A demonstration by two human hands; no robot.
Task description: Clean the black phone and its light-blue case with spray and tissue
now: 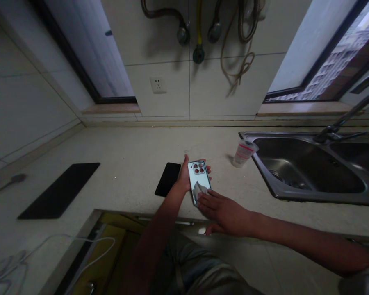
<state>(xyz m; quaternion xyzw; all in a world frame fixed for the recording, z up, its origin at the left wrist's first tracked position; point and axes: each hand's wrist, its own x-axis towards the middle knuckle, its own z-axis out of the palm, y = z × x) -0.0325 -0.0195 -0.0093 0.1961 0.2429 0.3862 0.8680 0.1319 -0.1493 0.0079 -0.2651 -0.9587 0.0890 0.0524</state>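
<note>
A light-coloured phone point(203, 179) lies back side up in my left hand point(184, 177), its several-lens camera block at the far end. The left thumb runs along the phone's left edge, and the fingertips curl round from below at the right edge. My right hand point(219, 209) presses a small grey cloth point(199, 189) against the lower part of the phone's back with its fingers. Much of the cloth is hidden under those fingers. Just left of the phone, a flat black slab point(168, 179), possibly another phone, rests on the counter near my left wrist.
A clear plastic cup point(244, 153) with red print stands tilted-looking by the steel sink point(266, 180) on the right. A black mat point(61, 189) and a white cable point(64, 235) lie on the left of the counter point(126, 164). The tiled wall bounds the back.
</note>
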